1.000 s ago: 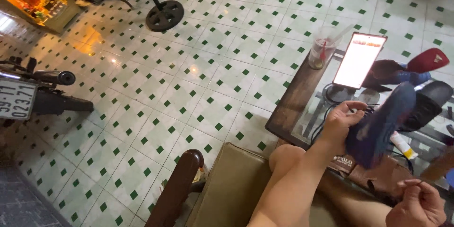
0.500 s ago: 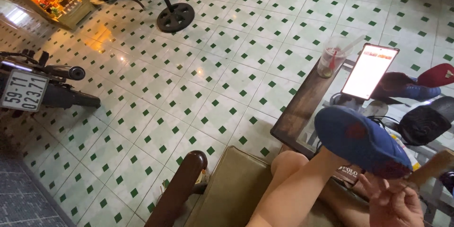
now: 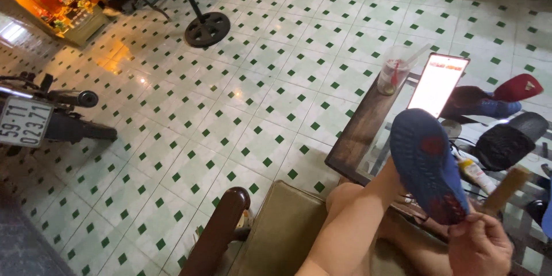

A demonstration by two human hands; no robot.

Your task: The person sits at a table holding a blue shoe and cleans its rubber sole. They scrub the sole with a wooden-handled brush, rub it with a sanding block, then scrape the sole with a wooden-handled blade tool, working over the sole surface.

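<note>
A blue shoe (image 3: pixel 428 167) with red patches on its sole is held up over my lap, sole toward the camera. My left hand (image 3: pixel 392 173) reaches it from below; only the wrist shows, the fingers are hidden behind the shoe. My right hand (image 3: pixel 480 247) is at the bottom right, fingers curled and pinching the shoe's lower tip. My bare knee (image 3: pixel 345 195) lies under the left forearm.
A glass-topped table with a wooden frame (image 3: pixel 356 138) holds a plastic cup with a straw (image 3: pixel 394 75), a lit propped-up screen (image 3: pixel 437 83), a blue-and-red shoe (image 3: pixel 494 100), a black shoe (image 3: pixel 506 138) and a tube (image 3: pixel 474 173). A wooden chair arm (image 3: pixel 221 224), a motorbike (image 3: pixel 52 123) and a round stand base (image 3: pixel 207 29) stand on the tiled floor.
The blue shoe was lifted off the table by my left hand and turned sole-up toward me. My right hand rose to meet its lower tip.
</note>
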